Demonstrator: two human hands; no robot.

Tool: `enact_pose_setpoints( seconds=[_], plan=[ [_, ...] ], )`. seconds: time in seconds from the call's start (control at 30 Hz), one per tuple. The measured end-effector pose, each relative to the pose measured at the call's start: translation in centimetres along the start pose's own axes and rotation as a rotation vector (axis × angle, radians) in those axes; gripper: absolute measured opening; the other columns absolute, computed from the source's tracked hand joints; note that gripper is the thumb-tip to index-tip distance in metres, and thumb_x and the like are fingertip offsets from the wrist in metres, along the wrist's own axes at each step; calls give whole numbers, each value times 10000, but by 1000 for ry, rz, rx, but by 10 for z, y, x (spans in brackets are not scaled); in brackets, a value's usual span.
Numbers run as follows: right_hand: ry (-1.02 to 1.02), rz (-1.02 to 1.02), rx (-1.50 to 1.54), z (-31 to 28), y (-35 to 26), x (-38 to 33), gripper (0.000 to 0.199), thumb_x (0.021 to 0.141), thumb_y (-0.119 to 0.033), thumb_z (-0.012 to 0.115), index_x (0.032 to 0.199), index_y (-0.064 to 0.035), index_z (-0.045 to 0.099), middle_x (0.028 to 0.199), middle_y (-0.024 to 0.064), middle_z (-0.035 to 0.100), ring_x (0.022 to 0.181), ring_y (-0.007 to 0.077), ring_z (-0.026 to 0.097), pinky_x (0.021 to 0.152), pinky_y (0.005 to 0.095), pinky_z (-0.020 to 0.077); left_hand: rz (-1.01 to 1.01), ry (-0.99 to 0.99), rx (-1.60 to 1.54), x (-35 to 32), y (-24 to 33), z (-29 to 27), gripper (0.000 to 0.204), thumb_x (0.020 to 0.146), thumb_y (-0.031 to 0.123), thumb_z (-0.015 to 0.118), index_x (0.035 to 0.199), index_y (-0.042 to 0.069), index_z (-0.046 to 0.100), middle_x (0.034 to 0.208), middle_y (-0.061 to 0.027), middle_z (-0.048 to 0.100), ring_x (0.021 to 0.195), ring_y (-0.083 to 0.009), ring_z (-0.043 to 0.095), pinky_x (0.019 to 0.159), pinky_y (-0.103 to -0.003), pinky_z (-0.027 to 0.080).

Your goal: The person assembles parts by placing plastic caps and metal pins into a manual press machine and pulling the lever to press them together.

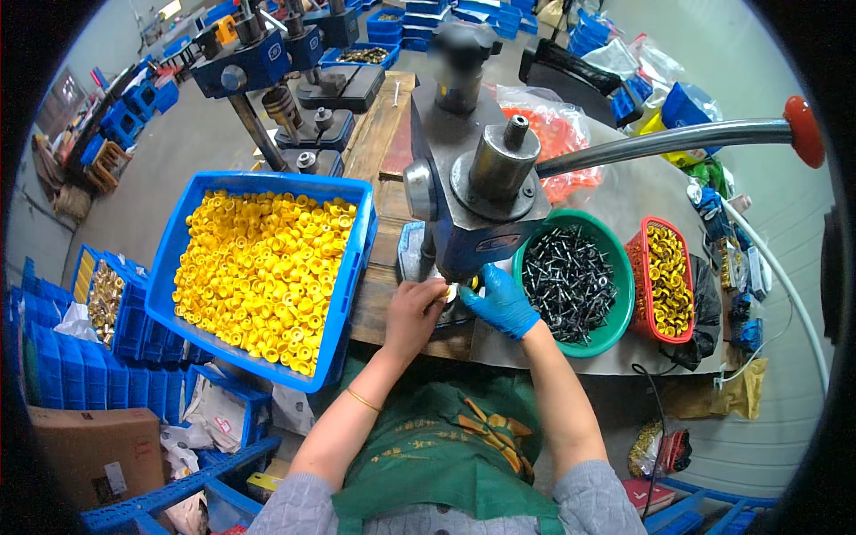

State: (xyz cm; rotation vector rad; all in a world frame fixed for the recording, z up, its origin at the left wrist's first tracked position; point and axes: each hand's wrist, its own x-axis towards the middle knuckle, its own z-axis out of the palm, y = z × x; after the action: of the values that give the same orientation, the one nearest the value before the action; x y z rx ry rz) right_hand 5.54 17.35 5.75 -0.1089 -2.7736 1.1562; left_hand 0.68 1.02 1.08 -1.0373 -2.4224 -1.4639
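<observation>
The left hand [415,312], bare, has a narrow grip: thumb and fingertips pinch a small pale-yellow piece [452,292] directly under the head of the hand press [486,234]. The right hand [504,303], in a blue glove, reaches in from the right, its fingertips just beside that piece; whether its grip holds anything I cannot tell, as the fingers and the press head hide it.

The main danger, as I judge it, is a pinched or crushed finger, since both hands are close beneath the press head; a knock on the lever [660,143], which runs out to the right and ends in a red knob [804,132], could cause it. The piece is small, so it might slip or sit crooked, and a tilted part could crack or jam under pressure. The glove could dull the feel or snag.

To the left on the bench [370,316], a blue tub [285,182] is heaped with yellow caps [267,267]; a bump from the left arm could spill some. To the right stand a green bowl [581,349] of dark pins [571,281] and, beyond it, a red basket [638,308] of yellow-and-dark pieces [669,276]; a careless elbow might tip either.
</observation>
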Motion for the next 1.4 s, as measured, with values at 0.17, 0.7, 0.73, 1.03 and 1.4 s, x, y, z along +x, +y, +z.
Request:
enact_pose_setpoints(
  seconds=[0.17, 0.7, 0.73, 1.03, 1.4],
  plan=[
    [-85, -131, -288, 0, 14, 8, 348, 702, -244, 653, 898, -4, 496, 759, 198, 590, 690, 377, 573, 589, 419, 464, -35, 49, 8, -9, 6, -10, 264, 679, 29, 649, 937, 54, 598, 992, -100, 579, 885, -276, 533, 762, -346, 442],
    [-51, -258, -197, 22, 18, 23, 299, 666, -263, 671, 903, -90, 610, 816, 159, 603, 743, 348, 569, 617, 415, 457, -94, 132, -41, -20, 15, -29, 247, 694, 4, 616, 938, 43, 601, 978, -114, 566, 917, -286, 534, 790, -346, 435],
    [-2, -301, -142, 23, 14, 23, 306, 664, -269, 673, 900, -85, 609, 810, 161, 602, 739, 353, 566, 622, 421, 454, -95, 132, -40, -21, 15, -29, 247, 694, 4, 616, 938, 43, 601, 978, -114, 566, 917, -286, 534, 790, -346, 435],
    [93, -245, -73, -28, -8, 18, 302, 715, -84, 612, 1000, -10, 544, 919, 126, 582, 849, 256, 553, 739, 340, 434, -98, 135, 2, -23, 11, -34, 223, 702, 19, 618, 924, 34, 600, 969, -119, 565, 904, -291, 536, 784, -346, 436],
    [6, -488, 594, -215, -128, -97, 434, 823, -135, 476, 1218, 37, 428, 1207, 175, 482, 1134, 228, 451, 938, 323, 363, -100, 63, -106, -17, 20, -14, 203, 726, 19, 607, 929, 25, 595, 990, -115, 565, 890, -261, 551, 758, -319, 446]
  ],
)
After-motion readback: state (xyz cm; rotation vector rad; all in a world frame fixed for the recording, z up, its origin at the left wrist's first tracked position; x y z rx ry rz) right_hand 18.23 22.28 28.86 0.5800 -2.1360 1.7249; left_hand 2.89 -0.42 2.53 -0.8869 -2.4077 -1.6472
